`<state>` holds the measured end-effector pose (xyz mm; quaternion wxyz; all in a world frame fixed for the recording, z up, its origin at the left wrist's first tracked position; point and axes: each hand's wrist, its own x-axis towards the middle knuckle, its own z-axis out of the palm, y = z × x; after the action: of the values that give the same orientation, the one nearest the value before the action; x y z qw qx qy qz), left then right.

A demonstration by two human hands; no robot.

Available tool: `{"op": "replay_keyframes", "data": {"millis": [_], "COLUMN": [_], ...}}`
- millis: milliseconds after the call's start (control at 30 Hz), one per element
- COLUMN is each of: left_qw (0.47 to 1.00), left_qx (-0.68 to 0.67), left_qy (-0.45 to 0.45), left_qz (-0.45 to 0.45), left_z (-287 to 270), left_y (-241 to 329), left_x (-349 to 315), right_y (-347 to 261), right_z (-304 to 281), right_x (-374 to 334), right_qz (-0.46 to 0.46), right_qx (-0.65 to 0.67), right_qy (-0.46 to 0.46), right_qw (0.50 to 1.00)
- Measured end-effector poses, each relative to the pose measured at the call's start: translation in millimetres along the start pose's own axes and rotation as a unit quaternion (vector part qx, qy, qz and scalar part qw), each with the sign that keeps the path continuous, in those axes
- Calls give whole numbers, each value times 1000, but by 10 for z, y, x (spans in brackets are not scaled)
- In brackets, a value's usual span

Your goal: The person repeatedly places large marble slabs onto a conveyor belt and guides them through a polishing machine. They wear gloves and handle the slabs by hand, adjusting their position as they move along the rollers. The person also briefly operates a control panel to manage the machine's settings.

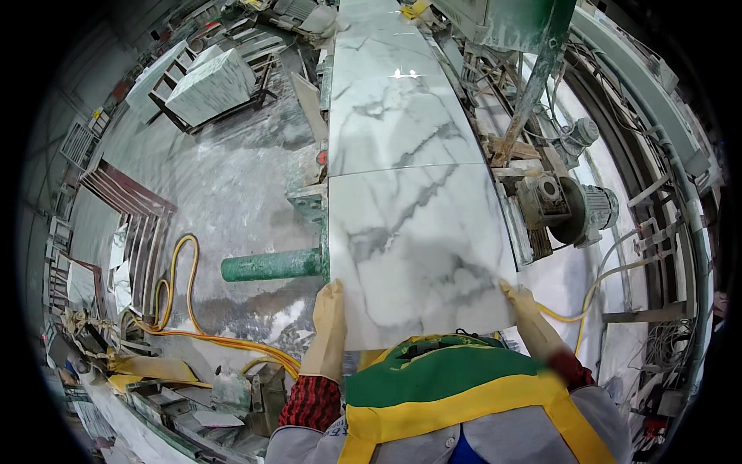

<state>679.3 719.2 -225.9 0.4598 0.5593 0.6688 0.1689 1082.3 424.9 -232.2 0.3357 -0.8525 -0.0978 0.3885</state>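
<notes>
Evidently, a glossy white slab (425,240) is crossed by smoky grey, slanting veins; its flat, four-sided face is met at twelve o'clock, along a straight edge, by a second slab (402,124), veined alike. A round, scuffed green pipe (270,265) is seen at nine o'clock, a ribbed metal motor (599,215) at three. The left hand (330,309) and the right hand (527,309), both covered by creased cream gloves (325,340), are stretched forward from six o'clock and angled slightly inward. The slab is framed between them, its side edges met by fingertips (335,286) at eight and four o'clock. Some fingers are hidden, so how far either grip is closed cannot be told.
</notes>
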Motion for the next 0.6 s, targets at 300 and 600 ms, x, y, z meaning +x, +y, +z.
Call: {"op": "replay_keyframes", "data": {"millis": [300, 600], "left_qw": [998, 998], "left_qx": [64, 8], "left_qy": [-12, 2], "left_qz": [19, 57], "left_z": [-139, 20], "left_y": [576, -210], "left_x": [-209, 312], "right_y": [680, 12], "right_z": [69, 123], "right_x": [644, 276], "right_qz": [28, 27], "right_qx": [54, -82], "right_qy": [-10, 17], "right_qw": [998, 996]}}
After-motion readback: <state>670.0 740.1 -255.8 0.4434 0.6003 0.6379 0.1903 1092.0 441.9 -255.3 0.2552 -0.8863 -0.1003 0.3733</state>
